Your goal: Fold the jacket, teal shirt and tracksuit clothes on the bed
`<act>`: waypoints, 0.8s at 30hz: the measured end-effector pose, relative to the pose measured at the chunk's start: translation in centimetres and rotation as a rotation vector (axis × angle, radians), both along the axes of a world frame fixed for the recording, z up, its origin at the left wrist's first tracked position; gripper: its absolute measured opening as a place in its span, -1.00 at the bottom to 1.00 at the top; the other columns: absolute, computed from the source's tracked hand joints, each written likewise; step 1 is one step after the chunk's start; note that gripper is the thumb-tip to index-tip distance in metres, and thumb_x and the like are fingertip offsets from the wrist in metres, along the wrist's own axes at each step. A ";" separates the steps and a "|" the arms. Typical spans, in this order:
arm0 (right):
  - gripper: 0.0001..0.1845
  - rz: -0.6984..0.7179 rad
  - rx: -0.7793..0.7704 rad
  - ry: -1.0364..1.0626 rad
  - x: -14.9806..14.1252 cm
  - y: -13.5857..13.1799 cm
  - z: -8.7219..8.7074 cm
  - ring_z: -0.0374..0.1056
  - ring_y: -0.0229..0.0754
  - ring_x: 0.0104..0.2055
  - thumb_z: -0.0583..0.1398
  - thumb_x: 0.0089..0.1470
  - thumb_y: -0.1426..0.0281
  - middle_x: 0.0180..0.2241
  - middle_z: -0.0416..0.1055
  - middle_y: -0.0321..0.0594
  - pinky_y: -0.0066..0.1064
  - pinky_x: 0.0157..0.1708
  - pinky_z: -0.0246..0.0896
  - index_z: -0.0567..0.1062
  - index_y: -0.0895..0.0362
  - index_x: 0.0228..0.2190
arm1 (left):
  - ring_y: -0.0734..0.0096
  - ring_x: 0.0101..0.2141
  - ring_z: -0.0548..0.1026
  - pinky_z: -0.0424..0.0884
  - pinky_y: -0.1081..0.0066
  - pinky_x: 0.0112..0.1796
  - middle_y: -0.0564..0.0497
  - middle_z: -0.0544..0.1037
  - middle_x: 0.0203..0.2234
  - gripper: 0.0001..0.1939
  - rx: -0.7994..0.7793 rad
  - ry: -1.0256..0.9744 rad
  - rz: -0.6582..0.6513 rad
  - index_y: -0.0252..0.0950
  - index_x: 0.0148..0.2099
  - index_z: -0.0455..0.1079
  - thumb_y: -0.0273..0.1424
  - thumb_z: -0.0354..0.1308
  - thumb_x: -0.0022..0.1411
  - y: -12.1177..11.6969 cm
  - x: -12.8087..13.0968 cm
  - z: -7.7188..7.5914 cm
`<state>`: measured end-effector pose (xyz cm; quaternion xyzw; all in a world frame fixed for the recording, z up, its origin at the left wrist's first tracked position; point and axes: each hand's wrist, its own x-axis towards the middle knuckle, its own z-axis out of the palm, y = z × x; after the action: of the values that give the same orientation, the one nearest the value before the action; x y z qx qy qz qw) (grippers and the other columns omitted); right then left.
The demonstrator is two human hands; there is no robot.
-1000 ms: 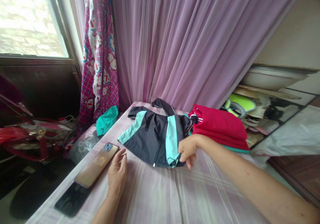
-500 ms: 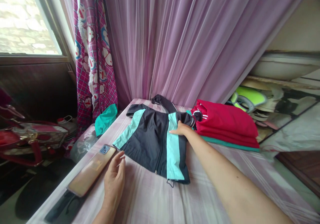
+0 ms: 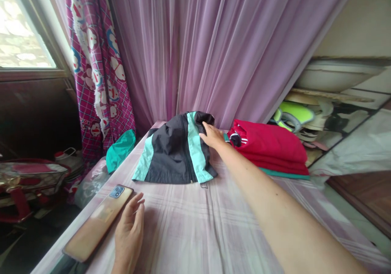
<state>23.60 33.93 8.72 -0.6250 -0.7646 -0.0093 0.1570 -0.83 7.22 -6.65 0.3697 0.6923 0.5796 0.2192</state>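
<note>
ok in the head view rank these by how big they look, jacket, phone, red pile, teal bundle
1. jacket
2. red pile
3. phone
4. teal bundle
The phone lies nearest the camera, so its rank holds for this view only.

Checked cloth (image 3: 171,229) bears jacket (image 3: 168,156), phone (image 3: 97,225), folded clothes (image 3: 269,147).

Purple curtain (image 3: 189,42), upper centre. Cartoon-print drape (image 3: 97,74), upper left. Window (image 3: 21,33), upper-left corner. Phone (image 3: 96,227), lower left. Neon-green item (image 3: 297,112), right.
</note>
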 end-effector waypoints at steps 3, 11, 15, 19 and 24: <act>-0.41 -0.213 0.145 -0.023 5.1 -0.1 1.8 0.11 0.21 0.27 0.07 0.25 0.25 0.22 0.24 0.17 0.07 0.19 -0.05 0.22 0.17 0.25 | 0.09 -0.07 0.56 0.45 0.14 -0.02 -0.10 0.60 -0.10 -0.41 0.001 0.008 -0.013 -0.18 0.02 0.46 0.10 0.12 0.09 0.1 0.0 -0.1; -0.63 -0.498 -0.139 0.052 15.3 -1.9 5.5 0.44 0.09 -0.11 0.13 0.13 0.15 -0.25 0.54 0.07 -0.14 -0.18 0.31 0.58 0.16 -0.28 | 0.11 -0.13 0.58 0.46 0.14 -0.03 -0.09 0.62 -0.16 -0.38 0.021 0.041 -0.004 -0.20 0.02 0.47 0.12 0.10 0.09 0.5 -0.1 -0.6; -0.58 -0.182 -0.052 0.450 15.4 -5.4 7.0 0.28 -0.24 -0.53 0.12 0.07 0.01 -0.63 0.32 -0.34 -0.46 -0.51 0.20 0.49 0.11 -0.45 | 0.10 -0.12 0.58 0.45 0.13 -0.02 -0.09 0.62 -0.16 -0.38 0.019 0.041 -0.004 -0.20 0.01 0.47 0.12 0.10 0.08 0.5 -0.1 -0.5; -0.52 0.061 -0.009 0.744 15.5 -10.8 10.1 0.01 -0.36 -0.67 0.19 -0.03 -0.08 -0.73 0.09 -0.44 -0.50 -0.66 -0.06 0.39 0.09 -0.58 | 0.08 -0.09 0.57 0.43 0.10 0.01 -0.09 0.62 -0.15 -0.39 0.016 0.025 -0.006 -0.20 0.00 0.47 0.11 0.11 0.06 0.5 -0.1 -0.4; -0.44 0.211 -0.419 0.411 12.8 -13.1 10.8 0.02 -0.37 -0.70 0.23 -0.04 -0.07 -0.79 0.10 -0.40 -0.47 -0.66 -0.06 0.27 0.08 -0.74 | 0.07 -0.06 0.56 0.42 0.09 0.02 -0.11 0.60 -0.11 -0.40 0.024 -0.012 -0.011 -0.20 0.01 0.45 0.10 0.11 0.08 0.6 0.1 -0.3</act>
<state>36.42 20.81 19.48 -0.5497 -0.7629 0.2914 0.1758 -0.76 7.83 -6.96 0.3726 0.6818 0.5890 0.2219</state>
